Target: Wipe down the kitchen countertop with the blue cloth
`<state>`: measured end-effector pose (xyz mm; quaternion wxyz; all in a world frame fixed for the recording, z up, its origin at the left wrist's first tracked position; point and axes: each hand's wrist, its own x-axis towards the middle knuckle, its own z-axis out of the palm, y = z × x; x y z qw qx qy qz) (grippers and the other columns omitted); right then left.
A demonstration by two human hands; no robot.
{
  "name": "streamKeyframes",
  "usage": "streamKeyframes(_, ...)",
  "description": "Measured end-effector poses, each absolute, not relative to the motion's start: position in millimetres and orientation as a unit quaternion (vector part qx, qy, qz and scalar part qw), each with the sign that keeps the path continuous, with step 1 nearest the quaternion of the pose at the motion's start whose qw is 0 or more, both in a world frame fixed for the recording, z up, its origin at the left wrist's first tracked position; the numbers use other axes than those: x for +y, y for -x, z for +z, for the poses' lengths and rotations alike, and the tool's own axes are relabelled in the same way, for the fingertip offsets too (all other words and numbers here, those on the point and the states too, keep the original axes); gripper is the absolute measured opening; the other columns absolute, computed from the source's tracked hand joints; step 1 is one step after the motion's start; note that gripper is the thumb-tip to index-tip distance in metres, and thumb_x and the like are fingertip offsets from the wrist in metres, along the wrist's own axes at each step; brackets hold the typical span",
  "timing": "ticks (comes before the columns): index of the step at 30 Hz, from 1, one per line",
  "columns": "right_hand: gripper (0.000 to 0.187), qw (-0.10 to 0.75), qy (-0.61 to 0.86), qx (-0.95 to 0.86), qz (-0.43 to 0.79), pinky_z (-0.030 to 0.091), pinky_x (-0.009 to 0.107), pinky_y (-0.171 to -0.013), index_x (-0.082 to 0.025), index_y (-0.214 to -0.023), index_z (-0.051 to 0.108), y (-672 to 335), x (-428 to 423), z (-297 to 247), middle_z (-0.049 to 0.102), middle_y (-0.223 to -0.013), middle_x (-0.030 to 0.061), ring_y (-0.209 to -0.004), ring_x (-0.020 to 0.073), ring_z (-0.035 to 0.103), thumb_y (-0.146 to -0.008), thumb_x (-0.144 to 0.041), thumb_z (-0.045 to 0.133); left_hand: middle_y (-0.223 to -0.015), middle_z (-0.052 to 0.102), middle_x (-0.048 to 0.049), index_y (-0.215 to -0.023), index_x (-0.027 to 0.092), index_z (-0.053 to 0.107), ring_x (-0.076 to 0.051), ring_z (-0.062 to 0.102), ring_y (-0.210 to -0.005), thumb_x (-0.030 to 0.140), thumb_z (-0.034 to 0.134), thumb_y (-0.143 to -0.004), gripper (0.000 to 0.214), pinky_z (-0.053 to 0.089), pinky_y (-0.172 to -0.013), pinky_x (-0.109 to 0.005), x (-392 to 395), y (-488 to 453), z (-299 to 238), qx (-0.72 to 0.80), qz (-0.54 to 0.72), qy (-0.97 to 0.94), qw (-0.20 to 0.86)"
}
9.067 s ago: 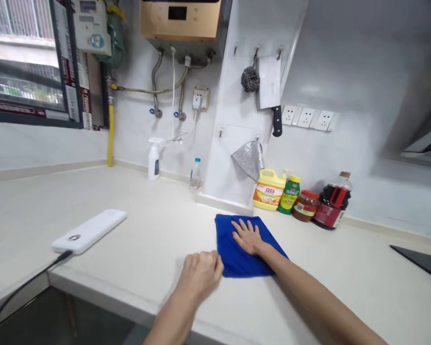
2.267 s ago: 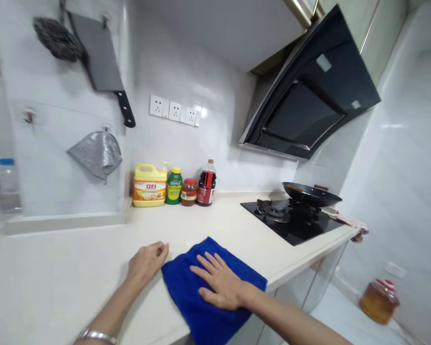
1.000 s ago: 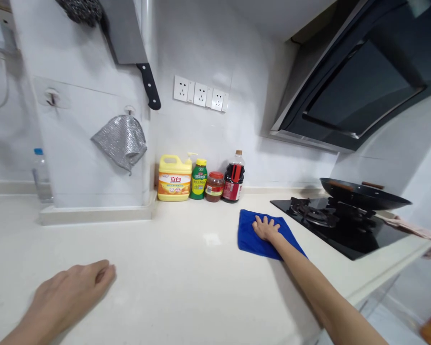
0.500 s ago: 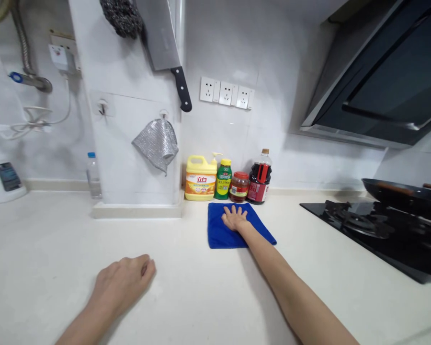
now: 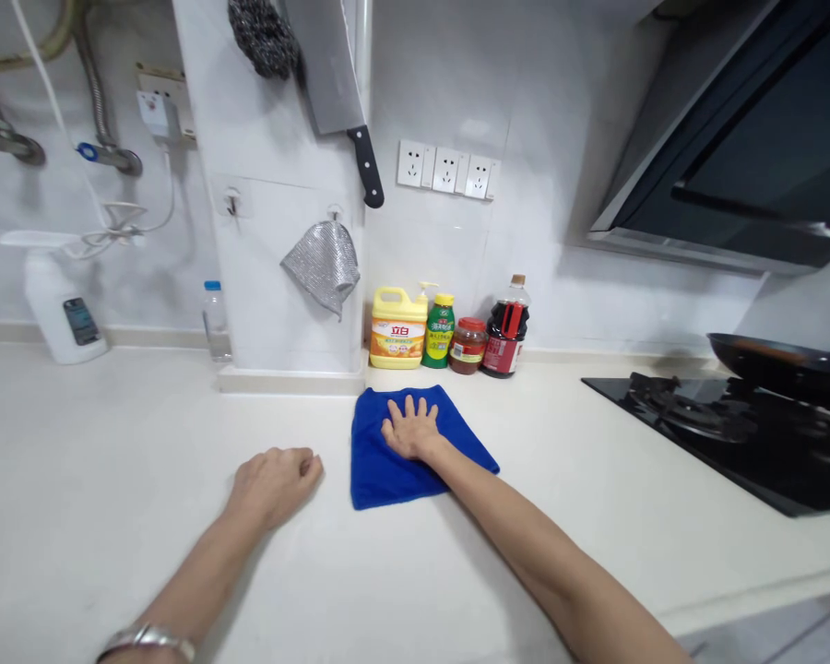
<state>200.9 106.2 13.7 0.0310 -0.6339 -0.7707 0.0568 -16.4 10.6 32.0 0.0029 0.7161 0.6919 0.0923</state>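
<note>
standing at the far left of the pale countertop (image 5: 145, 461), a white spray bottle (image 5: 59, 304) hides its contents behind opaque walls. next is a clear bottle (image 5: 216, 323) with a blue cap; whether it holds liquid, i cannot tell. the left hand (image 5: 275, 484) rests on the counter, fingers curled into a loose fist. just to its right lies the blue cloth (image 5: 384, 475), spread flat, with the right hand (image 5: 411, 432) palm-down on it, fingers fanned open. behind the cloth come a yellow jug (image 5: 397, 334), opaque, then a green bottle (image 5: 439, 332) with a yellow cap, contents hidden, a red-lidded jar (image 5: 468, 347) of something reddish-brown, and a large bottle (image 5: 506, 337) with dark contents below a clear top. far right, a black wok (image 5: 775, 361) sits on the cooktop (image 5: 664, 443), its inside too edge-on to read.
</note>
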Motion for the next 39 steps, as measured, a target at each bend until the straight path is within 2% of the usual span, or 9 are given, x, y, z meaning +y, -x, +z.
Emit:
streamKeyframes(7,0.063,0.059,0.61,-0.788,0.053,0.002,0.069,-0.112,-0.029,-0.157,0.02,-226.3,17.9,3.0,0.013,-0.164,0.0119,-0.147,0.0456,0.007,-0.099,-0.054,0.023,-0.084,0.069,-0.0095,-0.082,0.024,0.068,-0.028,0.064,-0.085,0.046,0.027,-0.091,0.047,0.041,-0.073,-0.034,5.5,20.2,30.0,0.687,0.114,-0.718,0.001)
streamKeyframes(12,0.059,0.06,0.641,-0.762,0.064,0.008,0.064,-0.115,-0.035,-0.155,0.025,-298.4,-11.4,6.5,0.018,-0.164,0.0066,-0.148,0.0407,0.011,-0.1,-0.057,0.024,-0.09,0.069,-0.0123,-0.084,0.023,0.068,-0.033,0.063,-0.09,0.047,0.026,-0.09,0.049,0.042,-0.074,-0.038,6.3,23.1,28.3,0.686,0.121,-0.717,0.008)
streamKeyframes(18,0.06,0.132,0.613,-0.777,0.057,0.021,0.036,-0.121,-0.011,-0.156,0.023,-374.2,-21.7,16.0,0.028,-0.16,0.0124,-0.147,0.0195,0.027,-0.103,-0.039,0.022,-0.095,0.069,-0.0138,-0.088,0.022,0.069,-0.034,0.061,-0.093,0.048,0.025,-0.091,0.051,0.042,-0.078,-0.04,9.9,23.7,31.7,0.686,0.114,-0.718,0.017)
streamKeyframes(23,0.06,0.117,0.617,-0.778,0.009,0.011,0.051,-0.122,-0.024,-0.156,0.026,-384.6,-23.8,-0.1,0.013,-0.164,0.009,-0.151,0.0271,0.01,-0.102,-0.05,0.026,-0.092,0.069,-0.0136,-0.084,0.024,0.068,-0.034,0.061,-0.088,0.05,0.028,-0.089,0.048,0.043,-0.076,-0.041,15.8,21.1,31.8,0.697,0.1,-0.71,0.019)
streamKeyframes(27,0.062,0.09,0.603,-0.79,0.059,0.008,0.049,-0.122,-0.024,-0.157,0.024,-391.6,-8.7,-1.2,0.014,-0.164,0.0094,-0.151,0.0252,0.009,-0.102,-0.055,0.023,-0.092,0.068,-0.0129,-0.082,0.025,0.067,-0.035,0.061,-0.089,0.05,0.027,-0.088,0.048,0.043,-0.074,-0.042,18.2,20.5,32.1,0.701,0.088,-0.707,0.016)
streamKeyframes(32,0.063,0.118,0.558,-0.819,0.063,0.01,0.049,-0.122,-0.028,-0.158,0.018,-415.9,-16.9,-7.4,0.013,-0.164,0.0069,-0.151,0.0246,0.009,-0.102,-0.054,0.027,-0.1,0.068,-0.0135,-0.092,0.025,0.067,-0.036,0.06,-0.097,0.05,0.023,-0.09,0.05,0.042,-0.078,-0.042,15.8,20.3,35.0,0.702,0.084,-0.707,0.025)
streamKeyframes(35,0.058,0.153,0.553,-0.817,0.05,0.018,0.048,-0.121,-0.025,-0.152,0.037,-431.7,-33.6,-8.5,0.027,-0.16,0.0089,-0.149,0.0262,0.021,-0.102,-0.052,0.03,-0.094,0.068,-0.0136,-0.085,0.024,0.066,-0.034,0.061,-0.092,0.048,0.022,-0.09,0.05,0.041,-0.077,-0.042,13.1,19.6,35.5,0.699,0.093,-0.709,0.026)
streamKeyframes(37,0.051,0.197,0.562,-0.803,0.038,0.033,0.043,-0.114,-0.02,-0.137,0.058,-434.3,-38.0,0.2,0.051,-0.146,0.0114,-0.138,0.0263,0.044,-0.102,-0.047,0.031,-0.09,0.068,-0.0131,-0.081,0.024,0.065,-0.033,0.061,-0.088,0.047,0.024,-0.09,0.048,0.041,-0.076,-0.041,12.0,19.5,35.4,0.698,0.099,-0.708,0.029)
streamKeyframes(39,0.045,0.255,0.565,-0.784,0.018,0.046,0.037,-0.101,-0.02,-0.117,0.07,-425.8,-32.8,14.5,0.07,-0.121,0.0095,-0.115,0.0239,0.064,-0.102,-0.041,0.033,-0.087,0.067,-0.0126,-0.079,0.024,0.064,-0.032,0.06,-0.086,0.046,0.026,-0.089,0.045,0.04,-0.075,-0.041,11.8,19.6,35.5,0.699,0.104,-0.707,0.029)
